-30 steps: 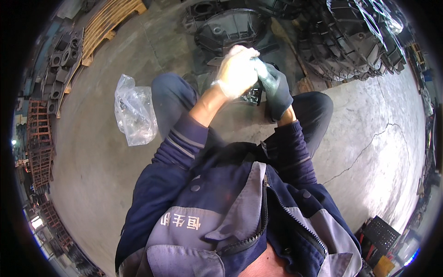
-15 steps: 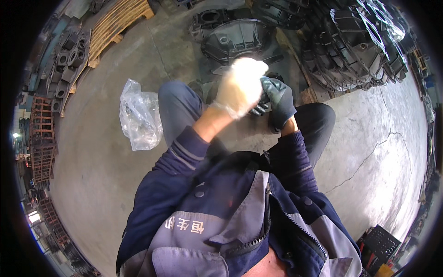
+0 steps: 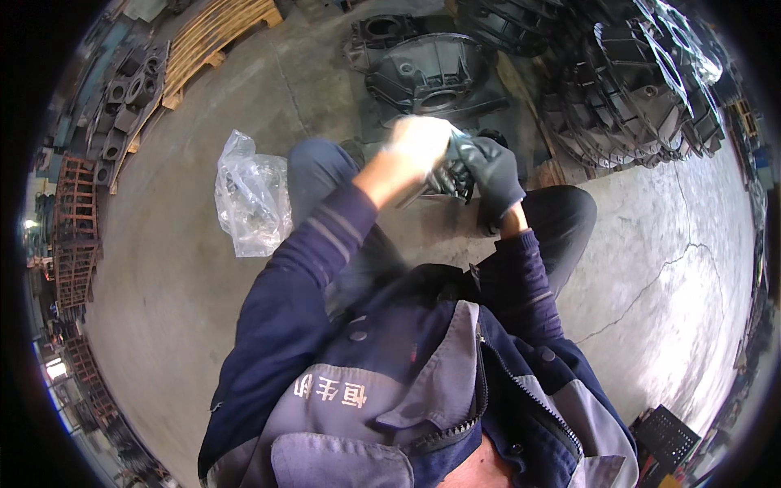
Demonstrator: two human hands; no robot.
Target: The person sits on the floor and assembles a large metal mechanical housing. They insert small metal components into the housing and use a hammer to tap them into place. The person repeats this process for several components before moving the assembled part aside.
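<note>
My left hand [image 3: 419, 142] is closed, strongly lit and smeared by motion, so its fingers do not show singly. Beside it, my right hand [image 3: 494, 175] wears a dark grey-green coated glove, its fingers bent inward. The two hands meet above my knees. Between and below them hangs a dark, glossy bundle with finger-like shapes [image 3: 452, 179]; I cannot make out what it is, nor exactly which fingers grip it. Just beyond my hands lies a large dark bell-shaped metal casting [image 3: 427, 69] with a round opening at its near edge.
A crumpled clear plastic bag [image 3: 254, 199] lies on the concrete floor left of my knee. Several dark ribbed castings [image 3: 626, 98] are stacked at the far right. A wooden pallet [image 3: 207, 45] stands at the far left. Near the lower right is a black perforated panel [image 3: 669, 435].
My left hand has moved slightly down, and the pale cuff at its wrist no longer shows. More of the dark bundle is visible between my hands. My right hand has turned slightly inward.
</note>
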